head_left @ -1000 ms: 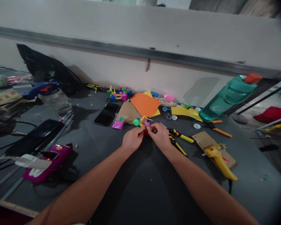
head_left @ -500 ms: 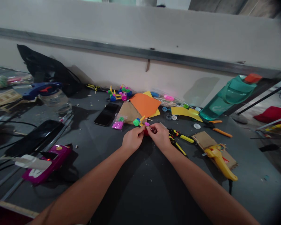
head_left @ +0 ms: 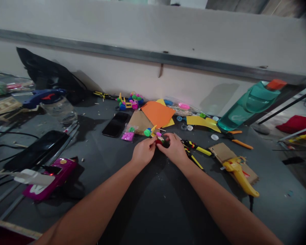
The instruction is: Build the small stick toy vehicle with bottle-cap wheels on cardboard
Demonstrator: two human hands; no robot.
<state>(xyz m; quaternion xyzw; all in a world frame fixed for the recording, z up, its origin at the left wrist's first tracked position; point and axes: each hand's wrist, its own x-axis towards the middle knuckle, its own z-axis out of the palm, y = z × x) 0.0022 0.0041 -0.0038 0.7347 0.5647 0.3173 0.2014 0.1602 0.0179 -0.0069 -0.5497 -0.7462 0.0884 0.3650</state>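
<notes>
My left hand (head_left: 143, 150) is closed, thumb and fingertips pinching a small clay toy. The toy has a green and blue round part (head_left: 147, 132), a yellow strip (head_left: 154, 129), a pink blob (head_left: 158, 134) and a red part (head_left: 158, 141) low between my hands. Pale stick ends show at my left fingertips. On the toy's right side, my right hand (head_left: 177, 147) has its thumb and index finger apart. Its thumb tip is close to the red part; I cannot tell whether it touches. My fingers hide some of the toy.
Beyond my hands lie orange paper (head_left: 158, 114), brown card (head_left: 139, 123), a phone (head_left: 116, 125) and more clay toys (head_left: 131, 101). To the right are pliers (head_left: 200, 149), a yellow glue gun (head_left: 238, 173) on cardboard and a teal bottle (head_left: 247, 107). A purple power strip (head_left: 63, 170) lies left.
My right thumb and index finger have parted and drawn slightly off the toy. My left hand keeps its pinch, with the toy turned or shifted a little left.
</notes>
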